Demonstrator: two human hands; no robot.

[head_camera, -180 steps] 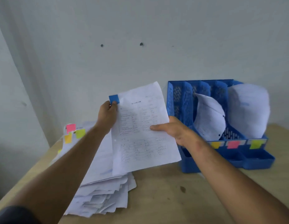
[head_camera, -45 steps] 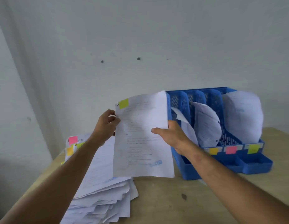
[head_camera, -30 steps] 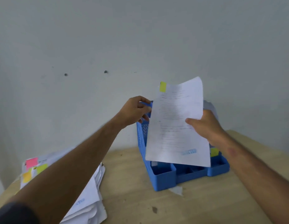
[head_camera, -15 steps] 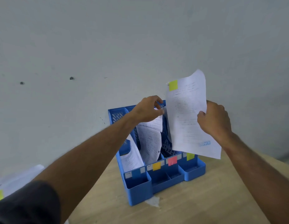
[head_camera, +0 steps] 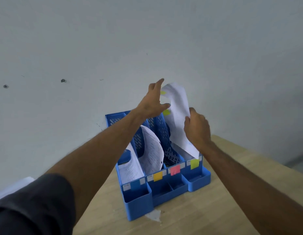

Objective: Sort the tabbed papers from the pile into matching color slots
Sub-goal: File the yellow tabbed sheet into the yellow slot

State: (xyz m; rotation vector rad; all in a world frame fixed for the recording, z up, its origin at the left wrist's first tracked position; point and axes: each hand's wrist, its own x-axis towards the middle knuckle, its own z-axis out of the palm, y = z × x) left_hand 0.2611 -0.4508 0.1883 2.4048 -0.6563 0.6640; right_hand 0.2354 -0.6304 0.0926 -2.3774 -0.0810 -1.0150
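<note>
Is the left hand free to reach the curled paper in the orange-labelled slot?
Probably yes. The left hand is open, holding nothing, above the organizer, and the curled paper sticks out uncovered below its forearm.

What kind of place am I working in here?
Probably a plain office or filing corner: a blue desktop file rack with colour-tabbed slots stands on a wooden table against a bare pale wall, and printed sheets stand in its slots.
</note>
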